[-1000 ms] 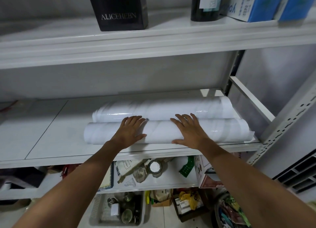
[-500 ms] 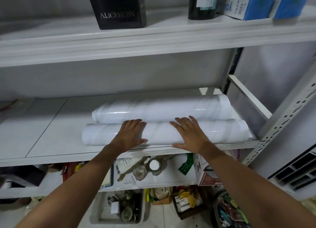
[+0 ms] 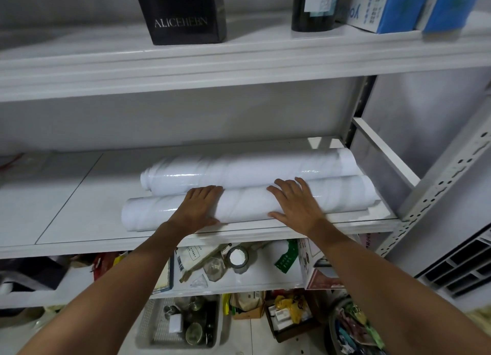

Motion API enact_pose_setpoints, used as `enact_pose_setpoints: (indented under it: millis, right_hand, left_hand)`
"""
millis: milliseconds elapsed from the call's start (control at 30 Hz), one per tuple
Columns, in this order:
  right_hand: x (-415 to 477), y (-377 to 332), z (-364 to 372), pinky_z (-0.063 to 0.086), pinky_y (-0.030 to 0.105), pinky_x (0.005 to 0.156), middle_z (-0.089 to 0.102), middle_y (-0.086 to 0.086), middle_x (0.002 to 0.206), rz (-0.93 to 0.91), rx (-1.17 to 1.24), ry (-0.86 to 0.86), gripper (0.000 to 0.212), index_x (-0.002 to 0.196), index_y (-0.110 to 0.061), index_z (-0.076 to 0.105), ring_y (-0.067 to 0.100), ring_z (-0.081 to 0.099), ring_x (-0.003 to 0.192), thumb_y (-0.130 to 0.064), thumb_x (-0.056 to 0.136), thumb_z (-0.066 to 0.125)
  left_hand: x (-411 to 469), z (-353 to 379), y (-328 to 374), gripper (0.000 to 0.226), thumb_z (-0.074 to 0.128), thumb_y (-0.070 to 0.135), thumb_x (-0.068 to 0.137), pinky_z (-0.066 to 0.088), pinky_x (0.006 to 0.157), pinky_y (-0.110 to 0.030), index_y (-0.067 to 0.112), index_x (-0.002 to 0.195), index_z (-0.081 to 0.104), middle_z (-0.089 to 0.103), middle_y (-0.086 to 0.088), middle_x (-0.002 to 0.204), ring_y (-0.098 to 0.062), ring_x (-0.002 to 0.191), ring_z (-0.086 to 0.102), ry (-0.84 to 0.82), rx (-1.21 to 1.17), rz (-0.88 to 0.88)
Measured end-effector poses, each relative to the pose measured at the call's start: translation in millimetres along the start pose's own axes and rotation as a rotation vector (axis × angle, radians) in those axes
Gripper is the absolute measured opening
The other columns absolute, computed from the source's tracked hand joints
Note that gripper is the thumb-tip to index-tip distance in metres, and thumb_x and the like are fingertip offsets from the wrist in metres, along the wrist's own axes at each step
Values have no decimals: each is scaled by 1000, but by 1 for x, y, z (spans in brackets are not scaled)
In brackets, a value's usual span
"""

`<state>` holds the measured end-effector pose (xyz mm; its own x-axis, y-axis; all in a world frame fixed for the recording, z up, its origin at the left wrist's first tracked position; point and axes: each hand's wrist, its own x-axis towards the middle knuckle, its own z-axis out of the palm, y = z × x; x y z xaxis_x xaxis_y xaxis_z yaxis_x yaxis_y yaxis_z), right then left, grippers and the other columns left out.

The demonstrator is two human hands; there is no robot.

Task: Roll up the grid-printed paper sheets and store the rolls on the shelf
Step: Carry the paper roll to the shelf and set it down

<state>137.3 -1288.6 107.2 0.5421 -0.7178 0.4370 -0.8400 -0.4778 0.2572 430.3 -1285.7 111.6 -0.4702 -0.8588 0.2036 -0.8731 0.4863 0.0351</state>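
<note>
- We see two white rolls lying side by side on the middle shelf, both running lengthwise along it, toward its right end.
- The front roll lies just behind the shelf's front edge; its right end reaches near the right front corner, where a loose flap of paper juts out.
- The back roll lies directly behind it and touches it along its length; its left end stops a little short of the front roll's left end.
- Our left hand rests flat on the front roll left of its middle, fingers together and stretched over the top toward the seam between the rolls, thumb down on the near side.
- Our right hand rests flat on the same roll right of its middle, fingers slightly spread, thumb held out along the near side of the roll.
- Neither hand grips; both palms press down from above, well apart from each other.
- We cannot make out any grid print on the glossy outer faces of the rolls.
- The left part of the shelf is bare white board.
- On the top shelf a black box stands above the rolls, a dark bottle to its right, and blue-and-white boxes near the right end.
- Below, the lower shelf carries a jar and paper clutter, and a basket of small things stands on the floor.
</note>
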Motion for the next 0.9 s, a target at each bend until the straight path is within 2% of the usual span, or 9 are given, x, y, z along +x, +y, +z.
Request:
enact_pose_setpoints:
  millis: [100,233,333,400,467,633,700,833,900]
  right_hand:
    - [2,3,4,44,46,96,60,8,120,0,26,2,67,121,-15,55,28,60,101,-58,71,67]
    - [7,6,10,41,50,97,52,13,134,66,80,-211,82,132,-14,49,34,53,114,-66,69,63]
    - [13,12,9,33,48,100,30,14,150,48,86,-326,84,143,-21,33,34,38,128,-65,75,58]
    - [16,21,8,25,46,106,13,12,156,20,93,-387,88,147,-27,18,33,24,135,-64,77,57]
    - [20,26,7,20,45,109,7,11,156,8,85,-426,94,149,-29,9,32,17,138,-62,76,60]
    - [27,26,10,32,41,102,31,10,143,-1,72,-388,91,149,-20,13,30,35,122,-55,79,61]
    - [30,29,9,32,40,102,37,9,139,0,75,-358,88,148,-19,15,29,39,119,-52,80,59]
    - [35,32,9,24,49,109,44,11,138,47,72,-321,84,145,-16,28,34,40,125,-49,76,63]
    - [36,30,11,27,53,108,45,14,139,84,67,-313,81,141,-15,37,37,41,126,-49,73,65]
  left_hand:
    - [4,-4,-3,94,84,37,57,38,98,-46,16,130,29,50,-16,130,-34,118,48,25,2,10]
    - [6,-8,-6,84,71,47,72,29,104,-45,13,138,32,42,-13,139,-32,128,39,-2,-25,-34]
    - [8,-7,-10,90,66,54,73,21,108,-42,16,143,23,29,-9,148,-27,136,24,-135,-30,-92]
    - [11,-5,-16,100,63,64,68,21,108,-42,17,144,18,25,-9,149,-27,136,21,-190,35,-98]
    - [13,-2,-21,107,66,66,64,21,109,-41,18,144,14,21,-10,150,-28,136,20,-216,83,-104]
    - [21,0,-24,104,77,49,62,31,103,-35,15,143,21,36,-12,136,-27,122,38,-179,26,-103]
    - [24,-4,-27,100,79,40,63,32,101,-35,12,142,25,42,-12,132,-29,118,43,-134,-11,-86]
    - [28,-10,-33,86,79,29,64,31,103,-40,14,136,35,45,-13,132,-32,123,39,-31,-7,-54]
    - [29,-9,-30,77,75,24,70,33,100,-40,16,135,36,46,-11,129,-31,120,41,-9,-17,-64]
